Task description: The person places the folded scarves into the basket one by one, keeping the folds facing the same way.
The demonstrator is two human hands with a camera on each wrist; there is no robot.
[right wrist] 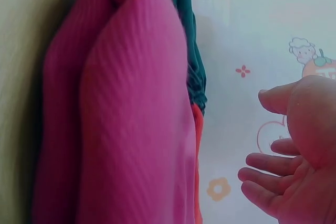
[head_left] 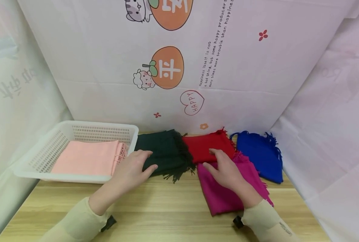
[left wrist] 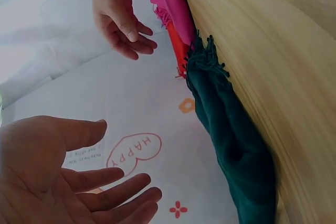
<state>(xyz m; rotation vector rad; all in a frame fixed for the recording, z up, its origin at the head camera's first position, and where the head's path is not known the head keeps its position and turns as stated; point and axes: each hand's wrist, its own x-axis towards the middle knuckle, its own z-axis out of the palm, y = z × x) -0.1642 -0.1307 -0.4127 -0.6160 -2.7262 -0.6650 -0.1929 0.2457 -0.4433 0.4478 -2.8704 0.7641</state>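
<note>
My left hand (head_left: 134,169) hovers between the white basket and a folded dark green scarf (head_left: 162,151), fingers relaxed and holding nothing. In the left wrist view its palm faces the camera, well apart from the fringed green scarf (left wrist: 231,135). Above a folded magenta scarf (head_left: 218,195) and a red scarf (head_left: 208,146) is my right hand (head_left: 226,171), its fingers loosely spread with nothing in them. The right wrist view has the magenta scarf (right wrist: 136,93) large in front, apart from the fingers. A blue scarf (head_left: 259,154) lies folded at the far right.
The white plastic basket (head_left: 106,126) stands at the left with a folded pink scarf (head_left: 85,158) inside. All of it rests on a wooden table (head_left: 161,215). White printed cloth (head_left: 227,107) walls in the back and both sides, close behind the scarves.
</note>
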